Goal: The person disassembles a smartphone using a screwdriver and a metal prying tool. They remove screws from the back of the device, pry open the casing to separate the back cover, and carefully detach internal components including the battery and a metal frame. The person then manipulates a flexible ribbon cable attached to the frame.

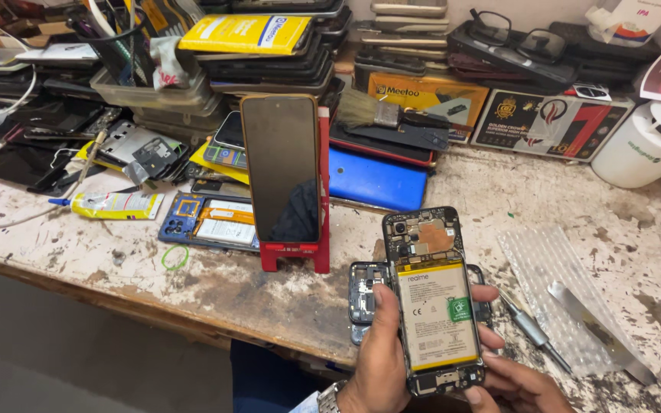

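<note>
Both hands up close: our left hand (382,353) wraps the opened phone (434,300) w/ thumb across its edge, right hand (516,380) cups it from below, fingers curled on the far side, just above the bench edge. Back cover's already off, so yellow-rimmed battery (437,321) and top board are bare, but battery's not yet lifted, we'd judge. Left to right beyond: red stand w/ dark phone (281,168), black frame (366,292) behind, screwdriver (533,330), metal spudger (602,330) untouched.

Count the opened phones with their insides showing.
2: one opened phone with a yellow-edged battery held in both hands, one blue opened phone lying left of the red stand. Clutter behind may hide more.
</note>
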